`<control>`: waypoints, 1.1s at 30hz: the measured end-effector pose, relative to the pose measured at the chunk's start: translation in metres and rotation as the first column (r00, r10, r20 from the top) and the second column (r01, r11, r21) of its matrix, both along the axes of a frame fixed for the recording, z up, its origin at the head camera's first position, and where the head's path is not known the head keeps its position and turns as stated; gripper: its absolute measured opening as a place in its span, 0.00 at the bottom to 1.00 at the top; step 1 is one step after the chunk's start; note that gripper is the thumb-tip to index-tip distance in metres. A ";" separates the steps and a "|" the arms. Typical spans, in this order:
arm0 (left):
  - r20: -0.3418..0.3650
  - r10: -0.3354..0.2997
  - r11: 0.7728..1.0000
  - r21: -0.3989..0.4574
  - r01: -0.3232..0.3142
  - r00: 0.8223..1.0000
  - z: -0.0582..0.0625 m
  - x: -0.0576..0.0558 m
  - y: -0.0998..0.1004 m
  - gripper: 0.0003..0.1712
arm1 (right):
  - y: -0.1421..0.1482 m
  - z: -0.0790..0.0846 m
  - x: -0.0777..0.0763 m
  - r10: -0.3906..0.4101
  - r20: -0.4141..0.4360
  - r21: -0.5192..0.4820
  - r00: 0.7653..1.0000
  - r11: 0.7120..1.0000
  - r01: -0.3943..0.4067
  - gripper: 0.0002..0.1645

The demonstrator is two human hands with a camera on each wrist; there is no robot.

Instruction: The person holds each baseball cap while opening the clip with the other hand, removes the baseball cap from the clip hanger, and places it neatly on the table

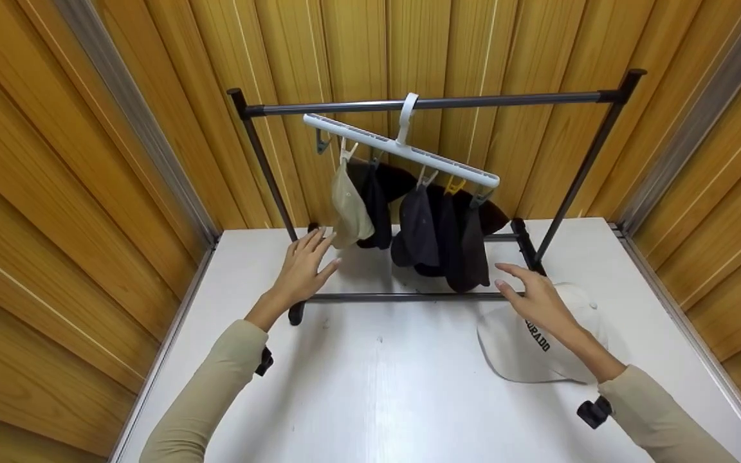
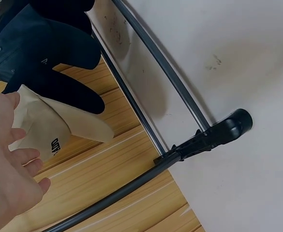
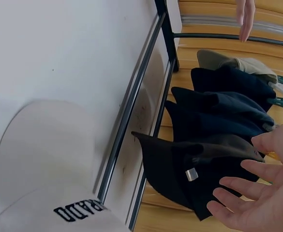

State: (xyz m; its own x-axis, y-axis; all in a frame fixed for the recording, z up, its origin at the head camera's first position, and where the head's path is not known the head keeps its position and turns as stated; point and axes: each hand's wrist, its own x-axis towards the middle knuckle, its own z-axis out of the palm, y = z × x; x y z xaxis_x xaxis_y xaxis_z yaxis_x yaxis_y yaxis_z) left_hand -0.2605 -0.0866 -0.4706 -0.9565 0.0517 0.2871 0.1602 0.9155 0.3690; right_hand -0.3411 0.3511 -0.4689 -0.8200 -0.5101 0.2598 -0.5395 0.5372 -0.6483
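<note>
A white clip hanger [image 1: 354, 133] hangs slantwise on the rack's top bar, lower at its right end. Clipped under it are a beige cap [image 1: 349, 209] at the left and several dark caps [image 1: 419, 222] to its right. My left hand [image 1: 303, 267] is beside the beige cap, fingers extended and holding nothing. Off to the right, my right hand [image 1: 538, 299] is spread near the rightmost dark cap [image 3: 172, 166], also holding nothing. Below that hand, a white cap [image 1: 505, 344] with dark lettering lies on the white surface, partly covered by the hand and forearm.
A black metal garment rack [image 1: 518, 99] stands on the white surface [image 1: 370, 379], with two low crossbars near its feet. Wood-patterned panels [image 1: 357, 51] enclose the back and both sides. Clips on the hanger are white, yellow [image 1: 454, 185] and dark.
</note>
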 end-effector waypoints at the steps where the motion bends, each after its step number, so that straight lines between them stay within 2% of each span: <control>1: -0.001 -0.002 1.000 0.000 0.002 1.000 0.001 -0.001 0.000 0.36 | -0.003 0.000 0.000 0.003 -0.006 -0.001 1.000 1.000 -0.003 0.24; 9: -0.008 0.041 0.999 0.016 -0.041 0.999 0.016 -0.013 0.010 0.36 | -0.015 -0.002 -0.008 0.061 -0.024 0.000 0.998 0.998 -0.061 0.23; 17: -0.059 0.094 0.995 0.033 -0.093 0.994 0.040 -0.030 0.026 0.35 | -0.018 -0.002 -0.019 0.101 -0.010 -0.006 0.995 0.995 -0.101 0.24; 26: -0.059 0.182 0.983 0.045 -0.179 0.982 0.055 -0.039 0.043 0.33 | -0.013 0.012 -0.031 0.179 -0.030 -0.030 0.983 0.983 -0.180 0.23; 33: -0.068 0.269 0.963 0.054 -0.265 0.961 0.066 -0.049 0.054 0.33 | -0.009 0.023 -0.044 0.243 -0.006 -0.039 0.970 0.969 -0.243 0.23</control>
State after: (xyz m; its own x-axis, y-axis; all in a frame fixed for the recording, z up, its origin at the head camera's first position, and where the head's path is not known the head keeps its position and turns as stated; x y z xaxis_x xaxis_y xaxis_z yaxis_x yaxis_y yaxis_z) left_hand -0.3093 -0.0322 -0.4041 -0.9098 -0.2172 0.3538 -0.0596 0.9117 0.4064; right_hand -0.3847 0.3416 -0.4455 -0.6720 -0.6837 0.2844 -0.6518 0.3639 -0.6654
